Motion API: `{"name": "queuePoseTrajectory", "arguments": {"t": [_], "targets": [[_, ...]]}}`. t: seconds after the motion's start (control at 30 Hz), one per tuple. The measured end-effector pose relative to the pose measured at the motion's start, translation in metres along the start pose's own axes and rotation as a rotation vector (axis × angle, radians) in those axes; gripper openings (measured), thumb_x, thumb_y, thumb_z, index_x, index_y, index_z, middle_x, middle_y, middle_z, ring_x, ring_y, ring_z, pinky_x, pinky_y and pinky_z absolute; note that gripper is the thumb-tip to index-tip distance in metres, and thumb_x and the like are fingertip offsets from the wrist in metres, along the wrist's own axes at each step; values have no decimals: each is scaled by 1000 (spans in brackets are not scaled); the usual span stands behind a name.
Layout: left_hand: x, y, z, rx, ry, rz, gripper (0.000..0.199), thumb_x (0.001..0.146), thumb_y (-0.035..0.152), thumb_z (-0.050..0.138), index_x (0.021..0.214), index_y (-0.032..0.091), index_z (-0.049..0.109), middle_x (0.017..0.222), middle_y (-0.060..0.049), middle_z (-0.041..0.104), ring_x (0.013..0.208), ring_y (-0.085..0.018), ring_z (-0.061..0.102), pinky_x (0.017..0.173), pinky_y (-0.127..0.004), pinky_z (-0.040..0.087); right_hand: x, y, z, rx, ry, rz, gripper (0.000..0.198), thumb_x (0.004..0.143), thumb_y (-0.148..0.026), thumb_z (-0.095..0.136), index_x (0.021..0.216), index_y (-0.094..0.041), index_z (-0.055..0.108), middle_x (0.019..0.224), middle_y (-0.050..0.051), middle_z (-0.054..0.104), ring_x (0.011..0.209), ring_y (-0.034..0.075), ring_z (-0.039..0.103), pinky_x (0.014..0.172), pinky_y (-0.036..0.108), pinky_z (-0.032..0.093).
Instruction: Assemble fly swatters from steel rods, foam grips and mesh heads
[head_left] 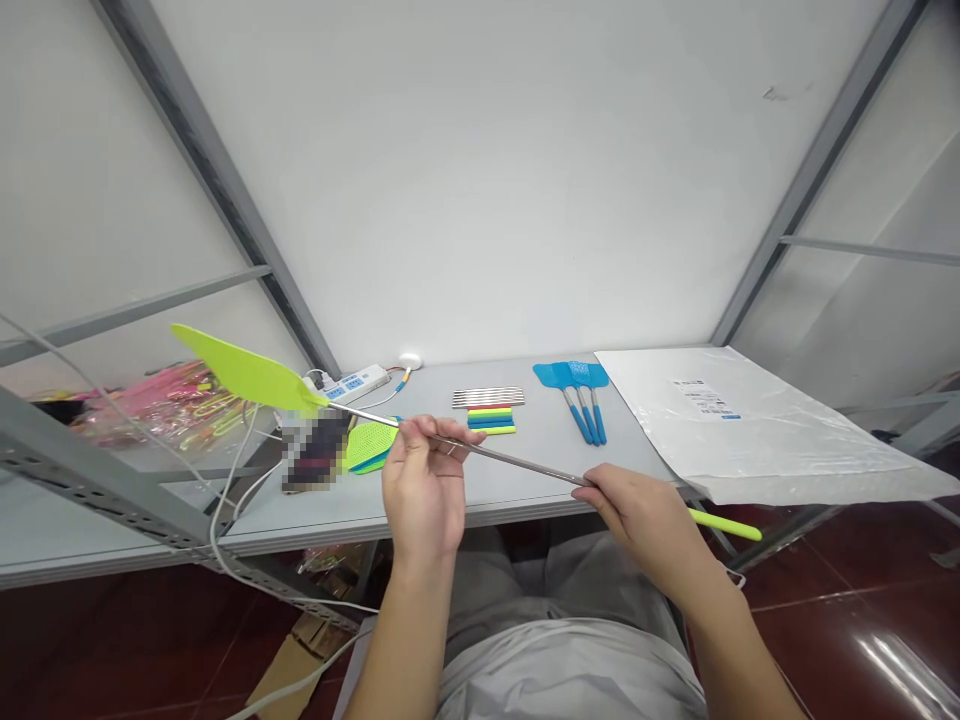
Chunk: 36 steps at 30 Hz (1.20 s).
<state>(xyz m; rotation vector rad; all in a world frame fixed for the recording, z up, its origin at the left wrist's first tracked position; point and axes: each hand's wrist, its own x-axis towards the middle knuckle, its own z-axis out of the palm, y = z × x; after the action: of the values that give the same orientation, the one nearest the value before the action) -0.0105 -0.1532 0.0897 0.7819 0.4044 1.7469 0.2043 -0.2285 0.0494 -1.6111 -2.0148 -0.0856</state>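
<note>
A lime-green fly swatter (pixel 251 373) with a long metal rod lies slantwise across both my hands, above the table's front edge. Its flat head points up to the left, and its green handle end sticks out beyond my right hand. My left hand (pixel 429 490) pinches the rod part-way along, fingers closed around it. Further down the rod, my right hand (pixel 645 515) is wrapped round it and hides the part where metal meets handle. On the table behind lie metal rods (pixel 487 397), a row of coloured handles (pixel 491 420) and green and blue swatter heads (pixel 371 445).
Several blue fly swatters (pixel 581 400) lie fanned at the back right, beside a white plastic-wrapped package (pixel 705 430) overhanging the front edge. A power strip (pixel 356 384) with cables stands at the back left. Bagged colourful items (pixel 165 405) are further left, past the metal frame (pixel 217 170).
</note>
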Motion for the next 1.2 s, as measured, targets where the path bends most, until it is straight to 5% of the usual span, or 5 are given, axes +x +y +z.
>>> {"name": "queuePoseTrajectory", "arguments": {"t": [0.33, 0.57, 0.63, 0.83, 1.2], "targets": [[55, 25, -9, -64, 206, 62, 35, 101, 29, 38, 73, 16, 55, 60, 3, 57, 49, -11, 57, 52, -26, 51, -17, 36, -3, -57, -10, 40, 33, 100, -42, 39, 79, -22, 54, 70, 0, 60, 65, 17, 52, 62, 28, 31], [78, 40, -17, -69, 295, 124, 38, 100, 38, 38, 74, 17, 55, 59, 4, 60, 46, -9, 54, 50, -23, 48, -32, 60, -14, -104, 86, 116, 31, 97, -45, 44, 85, -22, 61, 75, 2, 63, 70, 18, 54, 68, 30, 35], [68, 25, -12, -29, 272, 91, 41, 100, 41, 36, 76, 16, 57, 62, 2, 62, 48, -9, 57, 54, -24, 50, -32, 56, -11, -98, 94, 119, 31, 97, -45, 44, 86, -22, 61, 77, 2, 64, 70, 18, 55, 68, 30, 35], [22, -29, 11, 29, -58, -96, 34, 94, 45, 49, 76, 17, 57, 69, -2, 64, 64, -15, 64, 72, -36, 55, -27, 27, 5, -27, 59, 121, 32, 99, -43, 41, 85, -22, 60, 76, 1, 64, 68, 16, 57, 62, 28, 33], [48, 24, -5, 15, 14, 20, 36, 89, 45, 58, 69, 16, 53, 64, 1, 56, 58, -12, 59, 65, -29, 55, -32, 52, -12, -28, 9, 116, 31, 98, -44, 42, 84, -23, 61, 77, 1, 65, 68, 17, 54, 66, 31, 36]]}}
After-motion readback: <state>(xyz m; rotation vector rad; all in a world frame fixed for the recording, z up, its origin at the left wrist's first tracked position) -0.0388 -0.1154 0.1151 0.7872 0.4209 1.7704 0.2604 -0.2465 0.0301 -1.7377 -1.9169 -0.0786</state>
